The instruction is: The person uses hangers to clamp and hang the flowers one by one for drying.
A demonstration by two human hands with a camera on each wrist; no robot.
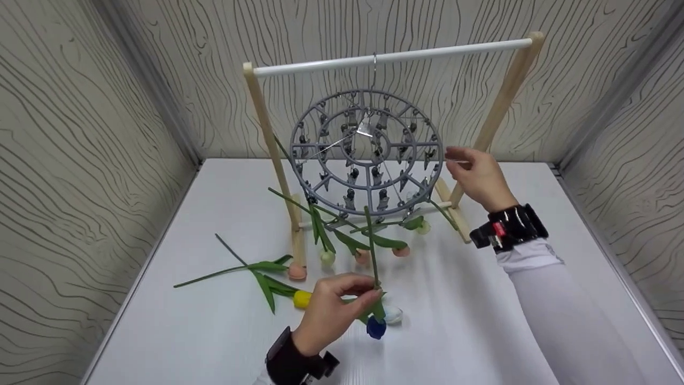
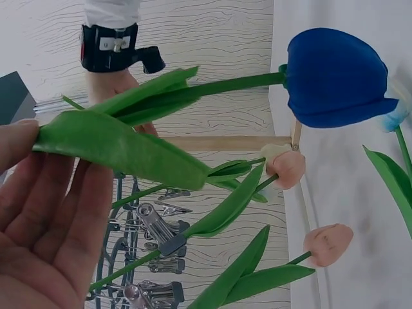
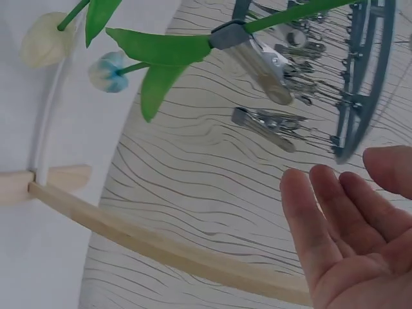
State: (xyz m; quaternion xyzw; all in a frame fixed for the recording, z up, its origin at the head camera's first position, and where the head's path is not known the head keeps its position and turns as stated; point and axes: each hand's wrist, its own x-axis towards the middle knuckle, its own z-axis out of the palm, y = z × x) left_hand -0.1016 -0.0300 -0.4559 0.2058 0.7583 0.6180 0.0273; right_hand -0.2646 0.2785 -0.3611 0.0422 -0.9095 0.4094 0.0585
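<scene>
My left hand (image 1: 334,307) pinches the green stem of a blue artificial tulip (image 1: 375,327) between thumb and fingers. The bloom points down toward me in the head view, the bare stem end upward. In the left wrist view the blue tulip's broad leaf (image 2: 122,148) crosses in front of the fingers. A round grey clip hanger (image 1: 315,145) hangs beyond it. At the hanger's right rim my right hand (image 1: 483,179) is raised, palm toward it, holding nothing. Metal clips (image 2: 161,225) grip stems of hanging tulips, among them a pink tulip (image 2: 328,244).
A wooden stand with a white rod (image 1: 320,65) carries the hanger by its hook. On the white table (image 1: 214,331) lie a pink tulip (image 1: 297,271), a yellow tulip (image 1: 302,299) and a pale blue-white tulip (image 1: 394,314). Patterned wall panels (image 1: 64,133) surround the table.
</scene>
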